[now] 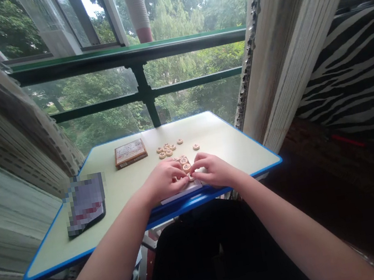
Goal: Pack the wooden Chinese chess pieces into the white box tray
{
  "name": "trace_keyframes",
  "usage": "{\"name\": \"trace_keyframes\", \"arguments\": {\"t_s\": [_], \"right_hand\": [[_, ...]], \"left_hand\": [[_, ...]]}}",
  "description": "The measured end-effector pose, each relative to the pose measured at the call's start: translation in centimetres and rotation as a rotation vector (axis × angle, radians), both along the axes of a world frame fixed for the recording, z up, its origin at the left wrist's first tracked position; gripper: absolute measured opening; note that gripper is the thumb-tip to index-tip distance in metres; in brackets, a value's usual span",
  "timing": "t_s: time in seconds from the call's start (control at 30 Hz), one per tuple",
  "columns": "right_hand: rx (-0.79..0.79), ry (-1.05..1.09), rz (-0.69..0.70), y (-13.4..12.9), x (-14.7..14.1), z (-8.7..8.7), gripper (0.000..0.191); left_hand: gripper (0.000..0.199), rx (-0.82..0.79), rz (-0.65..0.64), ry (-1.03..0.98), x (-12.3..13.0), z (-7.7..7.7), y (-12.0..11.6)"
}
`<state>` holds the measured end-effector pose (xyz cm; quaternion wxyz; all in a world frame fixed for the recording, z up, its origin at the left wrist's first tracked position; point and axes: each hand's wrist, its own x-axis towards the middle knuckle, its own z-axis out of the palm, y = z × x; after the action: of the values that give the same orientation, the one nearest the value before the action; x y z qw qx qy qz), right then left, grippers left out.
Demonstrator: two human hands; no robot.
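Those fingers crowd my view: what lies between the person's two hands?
Between the left hand and the right hand, the head view shows small round pieces with dark markings.

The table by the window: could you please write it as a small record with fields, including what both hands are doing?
Surface: pale table with blue edge
Left hand: fingers curled beside the near round pieces; grip cannot be told
Right hand: fingertips at the same pieces, from the other side
Beyond the hands: a cluster of round pieces, plus two lying apart from it
Left of the cluster: flat box
Left side of table: flat object, mostly pixelated
Background: green railing, trees outside
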<state>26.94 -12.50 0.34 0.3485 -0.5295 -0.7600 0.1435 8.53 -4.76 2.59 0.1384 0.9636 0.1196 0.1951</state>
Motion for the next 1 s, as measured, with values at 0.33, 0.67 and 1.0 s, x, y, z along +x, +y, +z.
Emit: {"name": "trace_keyframes", "arguments": {"t_s": [0.33,0.67,1.0], "right_hand": [[0.005,-0.006,0.004,0.0,-0.1,0.3,0.016],[0.056,0.081,-0.051,0.4,0.2,0.2,0.015],[0.024,0.201,-0.078,5.0,0.7,4.1,0.02]], "left_hand": [[0.023,-0.042,0.02,-0.06,-0.1,0.1,0.0],[0.018,-0.228,0.245,-0.373,-0.5,0.5,0.6],[0.032,-0.532,0.504,-0.395,-1.9,3.7,7.5]]}}
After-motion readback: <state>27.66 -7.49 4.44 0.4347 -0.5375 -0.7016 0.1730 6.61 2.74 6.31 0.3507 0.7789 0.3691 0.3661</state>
